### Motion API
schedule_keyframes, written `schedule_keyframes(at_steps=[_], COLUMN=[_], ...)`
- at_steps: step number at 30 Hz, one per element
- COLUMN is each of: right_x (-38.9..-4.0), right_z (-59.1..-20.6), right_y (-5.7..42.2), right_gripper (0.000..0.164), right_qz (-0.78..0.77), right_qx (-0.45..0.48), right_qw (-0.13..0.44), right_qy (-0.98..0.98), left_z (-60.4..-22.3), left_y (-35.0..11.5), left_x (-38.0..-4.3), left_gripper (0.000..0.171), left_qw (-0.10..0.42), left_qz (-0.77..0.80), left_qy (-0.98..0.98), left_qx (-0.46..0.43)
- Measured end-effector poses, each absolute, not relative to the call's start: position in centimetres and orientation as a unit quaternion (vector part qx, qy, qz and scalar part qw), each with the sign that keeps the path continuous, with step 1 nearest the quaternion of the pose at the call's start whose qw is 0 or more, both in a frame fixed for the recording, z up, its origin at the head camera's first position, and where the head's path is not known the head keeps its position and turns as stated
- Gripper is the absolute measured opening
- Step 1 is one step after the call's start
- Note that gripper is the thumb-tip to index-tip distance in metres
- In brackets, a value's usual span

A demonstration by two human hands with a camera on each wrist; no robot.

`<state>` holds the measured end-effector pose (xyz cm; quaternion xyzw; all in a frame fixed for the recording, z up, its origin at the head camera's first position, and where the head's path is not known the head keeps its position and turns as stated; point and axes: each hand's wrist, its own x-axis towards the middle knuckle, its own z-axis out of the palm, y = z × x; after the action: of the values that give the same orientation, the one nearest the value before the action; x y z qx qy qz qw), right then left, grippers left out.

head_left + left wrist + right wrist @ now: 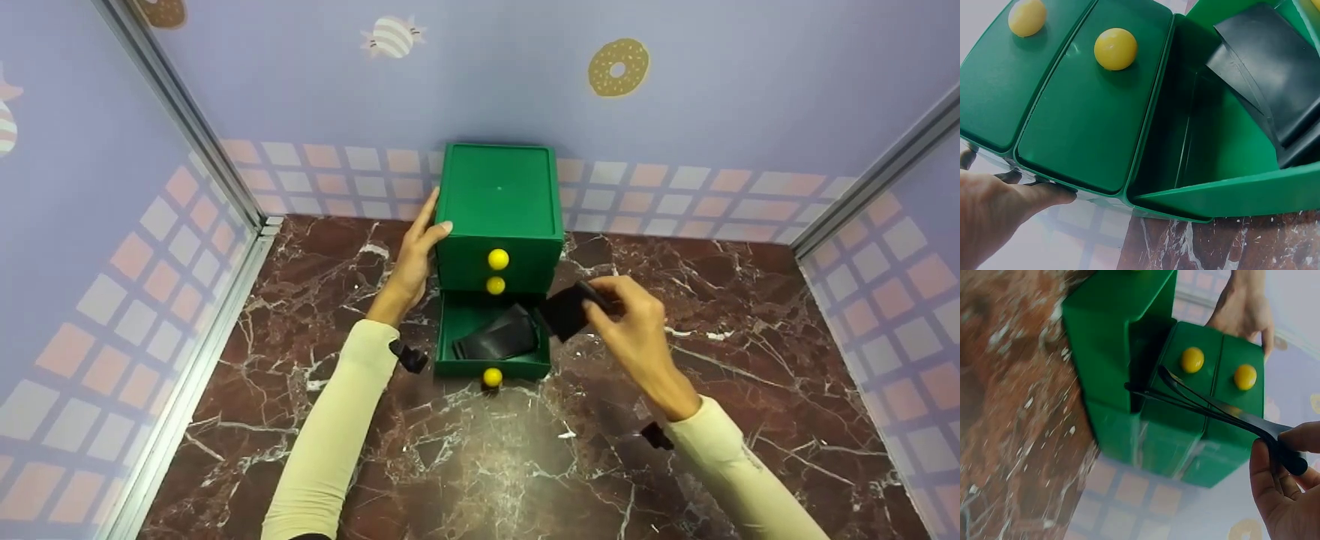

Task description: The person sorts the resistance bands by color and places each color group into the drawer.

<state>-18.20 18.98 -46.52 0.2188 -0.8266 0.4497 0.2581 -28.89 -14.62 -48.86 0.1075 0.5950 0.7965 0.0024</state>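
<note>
A green cabinet (499, 189) with yellow ball knobs stands against the back wall. Its bottom drawer (457, 319) is pulled out. Inside lies a smooth, black, folded flat piece (496, 336), slanted across the drawer floor. My left hand (412, 259) rests along the cabinet's left side, fingers fairly straight and thumb at the top edge. Beside the drawer's right wall, my right hand (630, 311) pinches another black folded flat piece (564, 311) by one edge. In the right wrist view this held piece (1213, 408) hangs in thin layers, its ends slightly apart.
Two upper drawers (1081, 107) are closed, one above the other. Dark red marble-patterned surface (480, 465) extends in front and on both sides. Patterned wall panels (697, 135) enclose the back and sides, with a metal corner post (187, 112) at left.
</note>
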Motion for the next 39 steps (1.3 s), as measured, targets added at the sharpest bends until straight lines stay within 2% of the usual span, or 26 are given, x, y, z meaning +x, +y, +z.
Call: schedule_keyframes(at_steps=[9,20,31,39], right_x=[-18.5,-18.5,-20.0,-20.9], right_z=[-47.8,-50.8,-55.1,-56.5], right_y=[13.8,8.0,8.4,9.3], right_gripper=[0.027,0.025,0.022,0.023], right_qz=[0.474,0.497,0.477,0.469], right_qx=[0.258,0.258,0.218,0.202], right_qw=[0.221,0.187,0.202,0.194], right_qy=[-0.812,-0.807,-0.827,-0.837], left_z=[-48.8,-48.9,-48.7,-48.9], left_y=[-14.8,-14.6,-14.4,-14.5], left_x=[-28.7,-28.7,-28.8,-28.9], left_gripper=[0.076,0.078,0.076,0.077], left_qw=[0.005,0.004,0.002,0.004], left_qz=[0.805,0.798,0.799,0.805], left_qy=[0.585,0.594,0.591,0.583], left_qx=[0.103,0.106,0.106,0.107])
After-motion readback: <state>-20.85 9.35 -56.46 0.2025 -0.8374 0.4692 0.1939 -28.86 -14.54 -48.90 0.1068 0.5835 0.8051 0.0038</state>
